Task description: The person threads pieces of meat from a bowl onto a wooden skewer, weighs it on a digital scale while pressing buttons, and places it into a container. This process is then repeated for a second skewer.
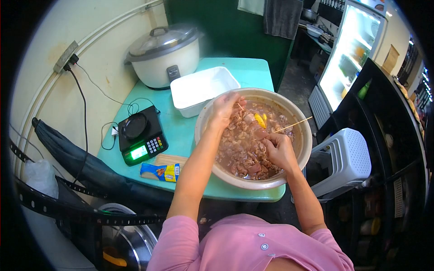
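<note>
A large round basin [306, 153] on the turquoise table holds pieces of meat [244, 156] in brownish liquid, with yellow pieces [260, 119] near the middle. Over the basin's left side is my left hand [224, 108], its fingers bent together around the end of a thin wooden stick [240, 106]. My right hand [279, 149] is over the right part, thumb and fingers pinched at the meat. Another wooden stick [296, 123] slants above this hand toward the right rim. What exactly the right fingertips hold is too small to tell.
An empty white tray [199, 108] touches the basin's left side. Behind it stands a large rice cooker [165, 54]. A black scale [142, 135] and a packet of sticks [160, 171] lie left on the table [253, 72]. A plastic stool [348, 156] stands at right.
</note>
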A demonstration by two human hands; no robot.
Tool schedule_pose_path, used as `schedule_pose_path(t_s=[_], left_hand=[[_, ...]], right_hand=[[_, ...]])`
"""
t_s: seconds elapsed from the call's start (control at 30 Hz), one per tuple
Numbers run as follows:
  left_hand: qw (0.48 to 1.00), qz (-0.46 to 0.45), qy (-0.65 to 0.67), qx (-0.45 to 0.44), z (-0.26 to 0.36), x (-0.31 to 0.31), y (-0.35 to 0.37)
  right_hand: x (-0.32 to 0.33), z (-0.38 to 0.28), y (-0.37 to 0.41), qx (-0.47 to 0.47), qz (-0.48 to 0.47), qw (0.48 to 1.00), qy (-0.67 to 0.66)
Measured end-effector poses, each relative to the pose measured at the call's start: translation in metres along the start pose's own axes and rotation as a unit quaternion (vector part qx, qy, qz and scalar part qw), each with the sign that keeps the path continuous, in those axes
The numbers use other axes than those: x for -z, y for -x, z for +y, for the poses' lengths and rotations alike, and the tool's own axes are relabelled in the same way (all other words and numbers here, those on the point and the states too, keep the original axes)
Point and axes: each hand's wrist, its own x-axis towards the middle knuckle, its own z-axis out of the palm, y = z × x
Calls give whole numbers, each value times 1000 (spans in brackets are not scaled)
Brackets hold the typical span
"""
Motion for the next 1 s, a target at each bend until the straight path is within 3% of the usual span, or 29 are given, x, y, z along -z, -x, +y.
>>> schedule_pose_path(t_s=[0.07, 0.17, 0.37, 0.5, 0.57, 0.67, 0.8, 0.87, 1.0], left_hand=[[993, -23, 101, 54, 1, 5, -3], [983, -70, 163, 54, -5, 17, -12], [995, -52, 82, 15, -9, 15, -14], [992, -48, 118, 16, -8, 18, -14], [972, -116, 188, 81, -8, 24, -16], [970, -93, 161, 157, 7, 13, -2], [981, -112, 105, 117, -3, 17, -7], [994, -36, 78, 73, -6, 17, -9], [996, -35, 59, 51, -6, 16, -7]], right_hand=[[1, -2, 0, -29, -8, 1000, 1], [1, -2, 0, -22, -4, 1000, 3], [-1, 2, -1, -1, -2, 1000, 3], [-1, 6, -1, -20, -10, 1000, -2], [-1, 7, -1, -17, -6, 1000, -6], [0, 7, -1, -20, -9, 1000, 16], [-1, 6, -1, -12, 1, 1000, 4], [-1, 6, -1, -7, 4, 1000, -2], [-1, 5, -1, -7, -4, 1000, -5]])
